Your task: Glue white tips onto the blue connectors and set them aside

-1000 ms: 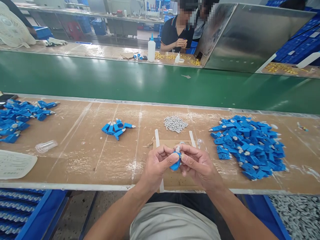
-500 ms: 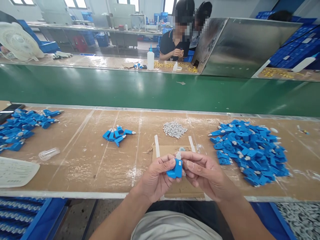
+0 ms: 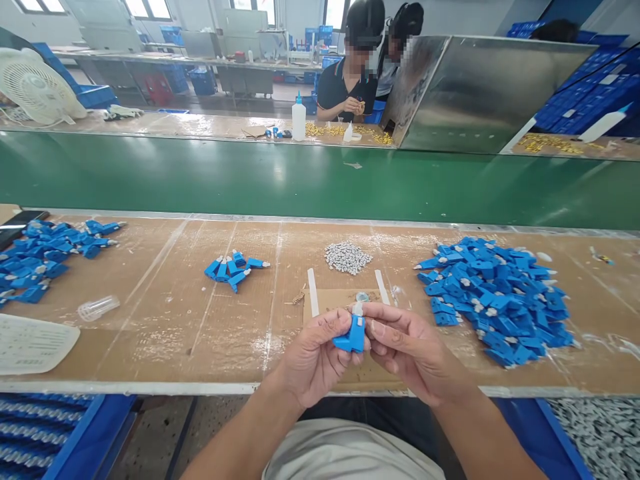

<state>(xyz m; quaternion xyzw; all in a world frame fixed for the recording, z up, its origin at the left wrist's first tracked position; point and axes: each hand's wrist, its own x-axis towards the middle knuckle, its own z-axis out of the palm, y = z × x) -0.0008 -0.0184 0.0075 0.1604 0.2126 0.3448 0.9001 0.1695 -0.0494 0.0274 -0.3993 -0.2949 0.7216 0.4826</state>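
Over the front of the cardboard-covered table, my left hand (image 3: pixel 320 353) is closed around a blue plastic part with a whitish tip (image 3: pixel 353 335), thumb on its side and tip pointing up. My right hand (image 3: pixel 407 343) is closed beside it, fingertips touching the part's right side and tip. Whether a small piece sits between the right fingers is hidden. Beyond my hands lies a pile of small grey pieces (image 3: pixel 348 258). Similar blue parts form a large heap (image 3: pixel 495 300) on the right, a small group (image 3: pixel 233 268) left of centre and another pile (image 3: pixel 45 253) at far left.
A clear plastic cup (image 3: pixel 99 308) and a white sheet (image 3: pixel 35 345) lie on the left. Behind the table runs a green conveyor belt (image 3: pixel 200 177). Across it a person (image 3: pixel 347 87) handles small yellow pieces near a white bottle (image 3: pixel 299 119). Blue crates (image 3: pixel 85 440) stand below the front edge.
The blue part has turned slightly in my fingers, its side facing a little differently. Both hands stay in nearly the same place, and the view has shifted slightly.
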